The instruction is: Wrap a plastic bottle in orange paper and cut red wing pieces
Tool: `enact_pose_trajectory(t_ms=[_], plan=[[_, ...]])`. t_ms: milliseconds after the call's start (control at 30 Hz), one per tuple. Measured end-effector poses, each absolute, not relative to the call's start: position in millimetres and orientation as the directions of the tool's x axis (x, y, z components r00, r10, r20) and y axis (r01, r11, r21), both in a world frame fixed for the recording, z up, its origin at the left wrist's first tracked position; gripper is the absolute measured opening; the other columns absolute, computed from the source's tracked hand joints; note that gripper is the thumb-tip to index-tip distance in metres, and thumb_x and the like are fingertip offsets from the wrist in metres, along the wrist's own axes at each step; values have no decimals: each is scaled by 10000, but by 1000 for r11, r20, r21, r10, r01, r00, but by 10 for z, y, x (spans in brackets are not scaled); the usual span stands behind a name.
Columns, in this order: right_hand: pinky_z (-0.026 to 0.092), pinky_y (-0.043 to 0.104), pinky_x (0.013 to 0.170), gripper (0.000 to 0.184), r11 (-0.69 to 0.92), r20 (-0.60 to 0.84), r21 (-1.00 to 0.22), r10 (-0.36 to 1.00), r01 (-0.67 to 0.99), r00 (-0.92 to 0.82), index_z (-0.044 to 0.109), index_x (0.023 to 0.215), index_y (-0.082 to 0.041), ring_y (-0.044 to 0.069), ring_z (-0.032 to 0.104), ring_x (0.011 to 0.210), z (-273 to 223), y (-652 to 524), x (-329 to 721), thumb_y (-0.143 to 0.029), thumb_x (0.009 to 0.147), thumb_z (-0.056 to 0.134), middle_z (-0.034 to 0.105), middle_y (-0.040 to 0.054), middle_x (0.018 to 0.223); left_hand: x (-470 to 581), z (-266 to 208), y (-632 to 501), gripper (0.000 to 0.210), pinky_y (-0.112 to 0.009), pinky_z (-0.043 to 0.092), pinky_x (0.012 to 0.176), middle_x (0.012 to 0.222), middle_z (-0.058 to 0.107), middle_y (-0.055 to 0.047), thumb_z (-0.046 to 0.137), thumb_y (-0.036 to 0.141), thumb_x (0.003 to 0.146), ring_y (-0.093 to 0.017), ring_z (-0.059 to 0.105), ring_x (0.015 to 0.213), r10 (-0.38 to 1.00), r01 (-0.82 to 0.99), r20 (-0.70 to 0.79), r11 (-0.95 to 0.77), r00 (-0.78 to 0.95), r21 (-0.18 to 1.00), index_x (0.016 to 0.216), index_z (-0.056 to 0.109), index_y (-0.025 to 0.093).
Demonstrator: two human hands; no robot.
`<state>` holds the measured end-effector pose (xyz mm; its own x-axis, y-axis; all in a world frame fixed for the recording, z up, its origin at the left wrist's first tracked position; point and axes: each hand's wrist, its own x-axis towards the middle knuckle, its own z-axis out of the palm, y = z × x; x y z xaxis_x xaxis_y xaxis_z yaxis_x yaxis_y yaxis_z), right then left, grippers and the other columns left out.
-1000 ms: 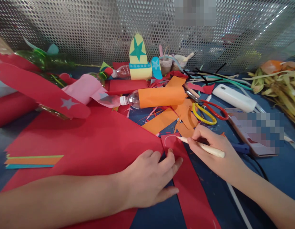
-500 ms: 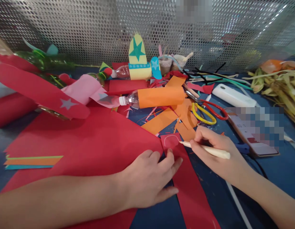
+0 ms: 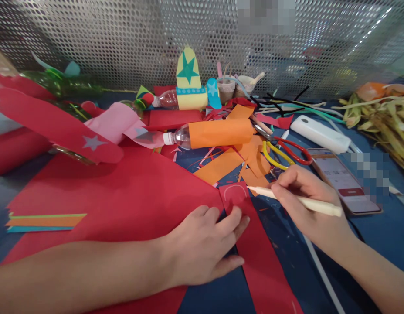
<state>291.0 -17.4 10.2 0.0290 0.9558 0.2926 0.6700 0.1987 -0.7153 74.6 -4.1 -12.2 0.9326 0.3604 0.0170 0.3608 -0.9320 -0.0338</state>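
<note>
A long red paper strip (image 3: pixel 263 253) runs from the middle of the table toward me. Near its far end is a pale, curved pen line. My left hand (image 3: pixel 211 244) lies on the strip with its fingers spread, pressing it down just below that curve. Between the thumb and fingers of my right hand (image 3: pixel 313 209) is a cream-coloured pen (image 3: pixel 306 203), its tip beside the strip's upper right edge. Under my left forearm, large red paper sheets (image 3: pixel 123 196) cover the table.
Behind the strip lie orange paper scraps (image 3: pixel 218 166), scissors with red and yellow handles (image 3: pixel 280 157) and an orange-wrapped plastic bottle (image 3: pixel 221 133). A phone (image 3: pixel 348 183) and a white glue gun or similar device (image 3: pixel 321 133) are at the right. A perforated metal panel (image 3: pixel 123 43) closes the back.
My right hand has moved right with the pen, lifting off the line. The pale curve now extends farther down its right side. My left hand stays in place.
</note>
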Motion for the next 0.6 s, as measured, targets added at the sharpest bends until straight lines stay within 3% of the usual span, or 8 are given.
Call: enact_pose_trajectory(t_ms=[133,267,600], plan=[[364,219,436,209,158,138,-827,987,539,-78,435,694,-237,98,444,475,46,-154,2859,-268,877,532,457,-58,588,751,-120,-42,600,-359,458,585,1223,588,-128,371,523,936,-190,573,689,343,342,-16,-938,939,-53,1365,463,112],[393,208,465,189,96,9,-854,985,511,-171,457,730,-232,100,484,524,-34,-149,2798,-295,892,532,499,-52,636,751,-135,-50,590,-359,440,558,1159,616,-126,356,528,940,-185,569,649,330,329,-38,-943,943,-43,1337,486,111],[393,210,471,228,31,-57,-882,983,471,-172,456,726,-234,104,488,524,-53,-141,2764,-353,892,556,499,-55,605,755,-152,-49,606,-361,434,556,1138,618,-145,399,529,929,-195,588,666,330,330,-25,-944,944,-1,1339,465,87]])
